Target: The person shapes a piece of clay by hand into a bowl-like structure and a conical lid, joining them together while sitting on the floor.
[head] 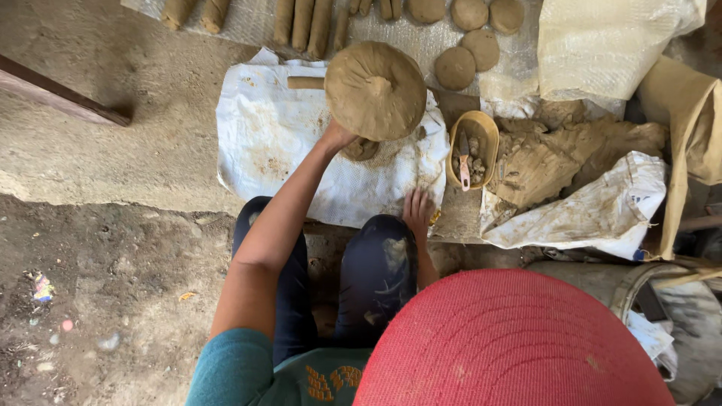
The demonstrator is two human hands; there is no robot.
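Observation:
My left hand grips the near edge of a round, domed clay piece with a small knob at its centre, holding it tilted above a white woven sack spread on the ground. A small lump of clay lies on the sack just under the piece. My right hand rests on the sack's near edge beside my right knee, with the fingers apart and nothing in them.
Clay rolls and flat clay discs lie on a sheet beyond the sack. A yellow bowl holds clay bits and a pink-handled tool. To the right sits a big clay heap. A wooden plank lies left. A red woven surface fills the lower right.

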